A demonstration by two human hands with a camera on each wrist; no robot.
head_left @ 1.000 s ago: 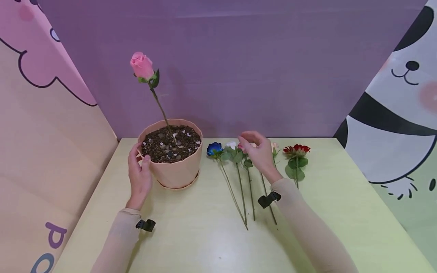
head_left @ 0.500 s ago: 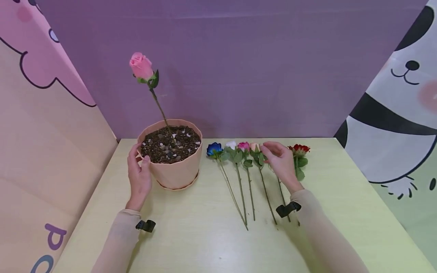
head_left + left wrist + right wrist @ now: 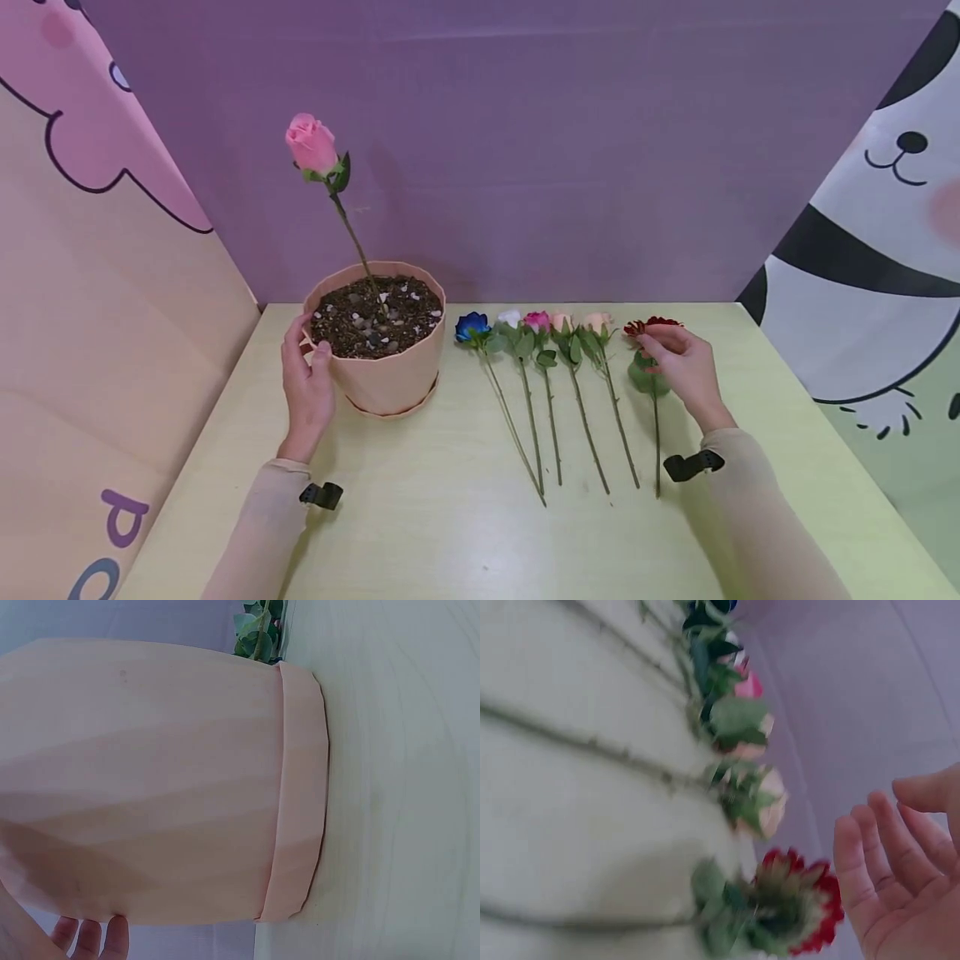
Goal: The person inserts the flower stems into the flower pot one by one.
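On the left of the table stands a pink flower pot (image 3: 390, 383) filled with dark soil and small stones. A pink rose (image 3: 312, 146) rises from the soil, its stem leaning left. My left hand (image 3: 309, 396) holds the pot's left side near the rim; in the left wrist view its fingertips touch the pot wall. Over the red flower (image 3: 636, 329) at the right end of a row hovers my right hand (image 3: 686, 367), partly covering it. In the right wrist view, this hand's fingers are loosely bent, apart from the red flower, with nothing between them.
Between pot and right hand lie a blue flower (image 3: 472, 327), a white flower (image 3: 509, 319), a deep pink flower (image 3: 536, 321) and two peach roses (image 3: 597, 323), stems toward me. A purple backdrop (image 3: 525, 150) stands behind the table; printed panels flank it.
My right hand has moved rightward along the row, from above the deep pink flower past the peach roses to the red flower. The left hand and pot stay in place.
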